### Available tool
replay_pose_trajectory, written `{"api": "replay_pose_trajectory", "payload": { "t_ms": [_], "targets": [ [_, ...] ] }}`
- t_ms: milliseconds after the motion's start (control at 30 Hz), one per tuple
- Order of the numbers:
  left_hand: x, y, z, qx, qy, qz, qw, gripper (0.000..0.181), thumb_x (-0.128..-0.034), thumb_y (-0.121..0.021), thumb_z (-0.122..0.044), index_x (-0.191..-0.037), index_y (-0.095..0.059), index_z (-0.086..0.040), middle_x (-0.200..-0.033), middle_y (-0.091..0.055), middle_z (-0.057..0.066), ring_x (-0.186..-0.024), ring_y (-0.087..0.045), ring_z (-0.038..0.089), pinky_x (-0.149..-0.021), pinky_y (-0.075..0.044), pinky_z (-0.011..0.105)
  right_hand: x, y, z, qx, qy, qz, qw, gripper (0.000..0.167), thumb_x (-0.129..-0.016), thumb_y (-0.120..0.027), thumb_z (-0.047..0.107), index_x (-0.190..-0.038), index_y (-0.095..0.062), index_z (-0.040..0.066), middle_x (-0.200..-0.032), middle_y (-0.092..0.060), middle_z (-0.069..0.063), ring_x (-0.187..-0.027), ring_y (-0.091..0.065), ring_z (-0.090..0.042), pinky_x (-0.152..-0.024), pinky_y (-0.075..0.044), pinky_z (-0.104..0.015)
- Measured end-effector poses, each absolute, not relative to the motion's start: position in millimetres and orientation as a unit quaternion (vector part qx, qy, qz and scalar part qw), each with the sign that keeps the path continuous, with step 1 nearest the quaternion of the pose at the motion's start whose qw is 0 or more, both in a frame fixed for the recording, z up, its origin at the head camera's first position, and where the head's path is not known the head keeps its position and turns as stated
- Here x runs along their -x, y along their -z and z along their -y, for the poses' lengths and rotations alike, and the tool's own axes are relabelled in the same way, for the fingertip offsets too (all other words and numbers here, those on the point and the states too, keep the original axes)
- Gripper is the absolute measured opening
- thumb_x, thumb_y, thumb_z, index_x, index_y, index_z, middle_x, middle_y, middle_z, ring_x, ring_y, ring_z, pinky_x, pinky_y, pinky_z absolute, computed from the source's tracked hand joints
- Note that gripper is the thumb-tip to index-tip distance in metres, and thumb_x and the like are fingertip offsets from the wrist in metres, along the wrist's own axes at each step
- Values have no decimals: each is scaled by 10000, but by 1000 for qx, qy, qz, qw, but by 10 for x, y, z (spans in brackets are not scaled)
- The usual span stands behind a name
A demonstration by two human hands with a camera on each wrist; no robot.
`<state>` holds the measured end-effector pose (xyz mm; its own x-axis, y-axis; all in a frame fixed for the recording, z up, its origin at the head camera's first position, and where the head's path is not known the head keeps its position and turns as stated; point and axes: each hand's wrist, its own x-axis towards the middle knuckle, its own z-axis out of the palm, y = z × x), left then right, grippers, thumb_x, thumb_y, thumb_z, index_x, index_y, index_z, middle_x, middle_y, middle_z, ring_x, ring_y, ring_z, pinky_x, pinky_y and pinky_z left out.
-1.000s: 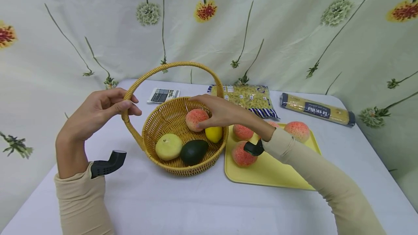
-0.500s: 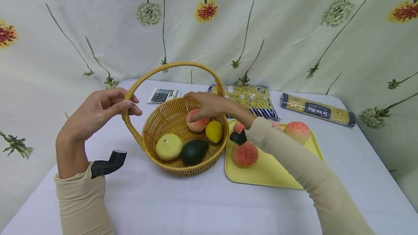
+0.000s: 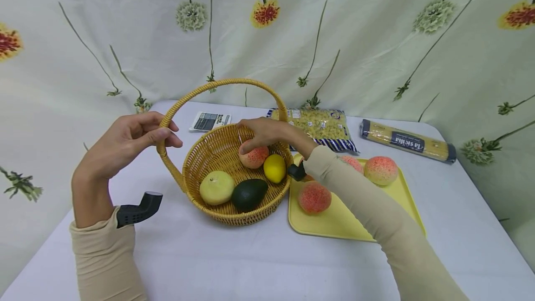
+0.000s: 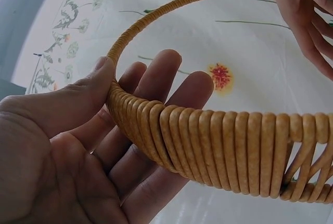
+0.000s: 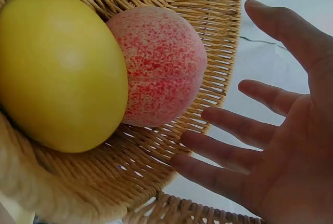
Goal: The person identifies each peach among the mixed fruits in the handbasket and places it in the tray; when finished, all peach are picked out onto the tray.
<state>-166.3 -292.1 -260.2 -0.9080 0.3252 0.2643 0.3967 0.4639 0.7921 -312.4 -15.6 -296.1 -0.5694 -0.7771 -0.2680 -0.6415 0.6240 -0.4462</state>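
Observation:
My left hand (image 3: 121, 145) grips the wrapped handle (image 4: 208, 141) of a wicker basket (image 3: 240, 219), thumb on one side and fingers behind it. In the basket lie a peach (image 3: 256, 158), a yellow lemon (image 3: 275, 169), a dark green avocado (image 3: 249, 195) and a pale yellow-green round fruit (image 3: 217, 188). My right hand (image 3: 269, 133) is over the basket's far right rim, partly in front of the peach in the head view. The right wrist view shows its fingers spread and apart from the peach (image 5: 161, 65), which rests against the lemon (image 5: 62, 73).
Right of the basket, a yellow tray (image 3: 334, 229) bears several peaches, including a near one (image 3: 314, 197) and a far one (image 3: 381, 170); my right sleeve partly covers it. Behind stand a pasta bag (image 3: 322, 127), a spaghetti pack (image 3: 407, 140) and a small white packet (image 3: 210, 121).
My right hand has let go of the peach in the basket and shifted slightly left and up, uncovering more of the lemon. The left hand and basket have stayed put.

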Motion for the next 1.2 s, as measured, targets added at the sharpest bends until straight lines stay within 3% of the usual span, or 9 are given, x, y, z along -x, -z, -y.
{"api": "replay_pose_trajectory", "payload": {
  "t_ms": [333,867,1200],
  "targets": [
    [1671,2590,2909,216,474,853,39,143,-994,-511,-94,-1071,-582,4,-882,-726,103,-914,-658,171,-870,-414,198,3152,3090,225,381,142,-877,256,714,-887,-658,385,-1475,-325,155,-1455,-420,-119,-1255,-468,-249,-970,-427,-382],
    [1674,2589,2916,220,472,853,38,133,-991,-513,-79,-1065,-581,9,-881,-727,99,-903,-664,167,-850,-429,200,3159,3200,243,372,115,-884,260,685,-908,-652,287,-1484,-326,111,-1475,-405,-90,-1328,-407,-235,-1065,-359,-380],
    [1672,2597,2925,219,473,853,39,139,-994,-510,-87,-1072,-583,2,-886,-728,101,-904,-667,171,-859,-422,201,3173,3245,243,377,87,-890,240,653,-898,-663,303,-1440,-398,53,-1327,-533,-106,-1156,-519,-220,-958,-432,-333]
  ]
}}
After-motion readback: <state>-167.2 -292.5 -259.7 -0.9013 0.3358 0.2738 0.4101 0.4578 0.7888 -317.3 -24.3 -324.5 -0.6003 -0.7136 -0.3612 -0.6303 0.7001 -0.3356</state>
